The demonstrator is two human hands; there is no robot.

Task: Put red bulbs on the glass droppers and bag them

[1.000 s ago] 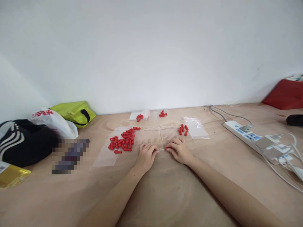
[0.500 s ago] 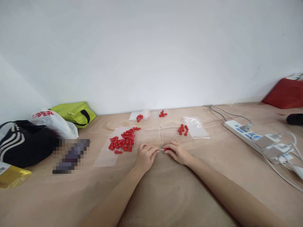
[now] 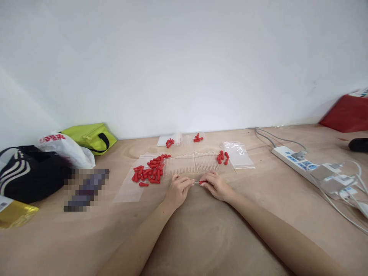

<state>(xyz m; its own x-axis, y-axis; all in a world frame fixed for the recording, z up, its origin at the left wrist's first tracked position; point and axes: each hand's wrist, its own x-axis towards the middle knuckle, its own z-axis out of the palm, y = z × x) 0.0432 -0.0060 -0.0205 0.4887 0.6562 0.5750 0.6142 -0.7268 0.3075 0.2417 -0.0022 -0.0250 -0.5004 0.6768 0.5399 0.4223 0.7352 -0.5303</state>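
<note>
My left hand (image 3: 178, 188) is closed on a thin clear dropper tube (image 3: 196, 183), most of it hidden by the fingers. In my right hand (image 3: 217, 186) a red rubber bulb (image 3: 202, 182) is pinched, and the tube's visible end meets it or lies right beside it. Just beyond both hands lies a row of clear dropper tubes (image 3: 181, 164) side by side. A heap of red rubber bulbs (image 3: 148, 174) rests on a clear plastic bag (image 3: 128, 193) to the left. Several more red bulbs (image 3: 220, 158) lie at the row's right end.
Near the wall are small bags (image 3: 161, 140) with red bulbs. An empty zip bag (image 3: 241, 157) lies right of the tubes. A white power strip (image 3: 290, 156) with plugs and cables occupies the right. A black bag (image 3: 37, 176) and a yellow-green pouch (image 3: 92, 134) stand left.
My hands stay almost in the same place, with only a slight shift of the left fingers. The tube and the red bulb remain held between them.
</note>
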